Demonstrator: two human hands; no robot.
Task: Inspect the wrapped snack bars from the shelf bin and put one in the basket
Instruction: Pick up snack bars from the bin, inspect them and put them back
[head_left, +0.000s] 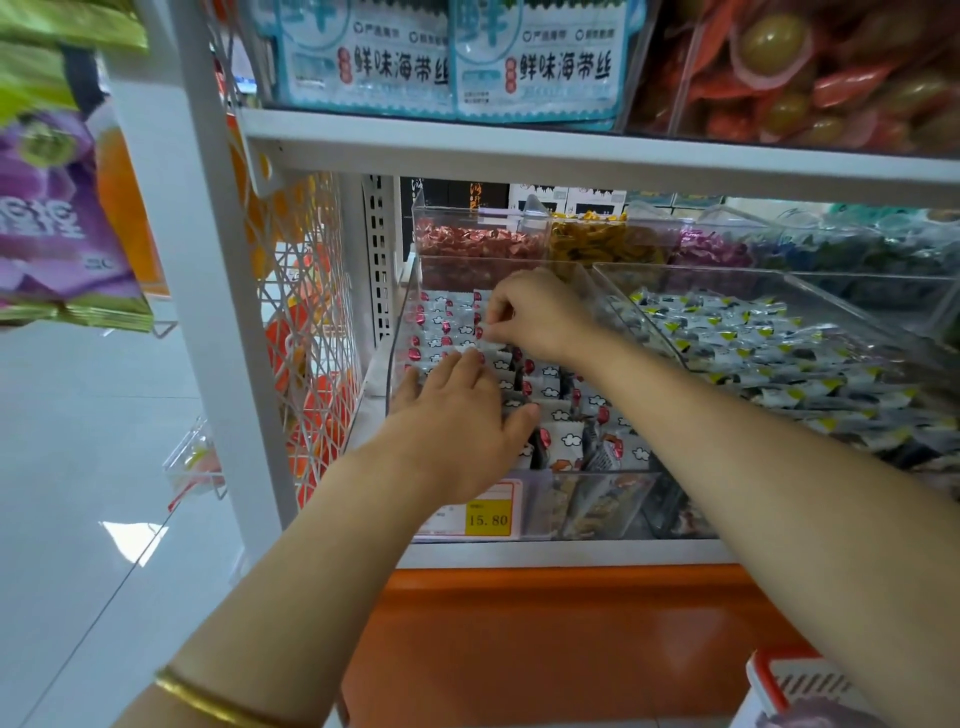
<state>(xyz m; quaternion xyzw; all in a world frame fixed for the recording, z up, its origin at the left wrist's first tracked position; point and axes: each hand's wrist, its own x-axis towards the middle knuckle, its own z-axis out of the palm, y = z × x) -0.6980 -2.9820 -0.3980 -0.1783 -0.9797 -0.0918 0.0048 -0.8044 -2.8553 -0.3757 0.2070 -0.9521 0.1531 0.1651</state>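
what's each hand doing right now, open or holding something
Left hand: open, fingers spread flat on the snack bars in the bin.
Right hand: pinching a wrapped bar by its end.

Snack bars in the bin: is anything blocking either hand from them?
Nothing visible does. Both the left hand and the right hand are already inside the open-topped clear bin, on the snack bars.

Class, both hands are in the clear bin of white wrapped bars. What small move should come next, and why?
Probably lift the right hand clear with the white cloud-printed wrapped bar pinched in its fingertips. The left hand lies flat on the other bars in the clear plastic shelf bin, and the white-and-orange basket waits at lower right.
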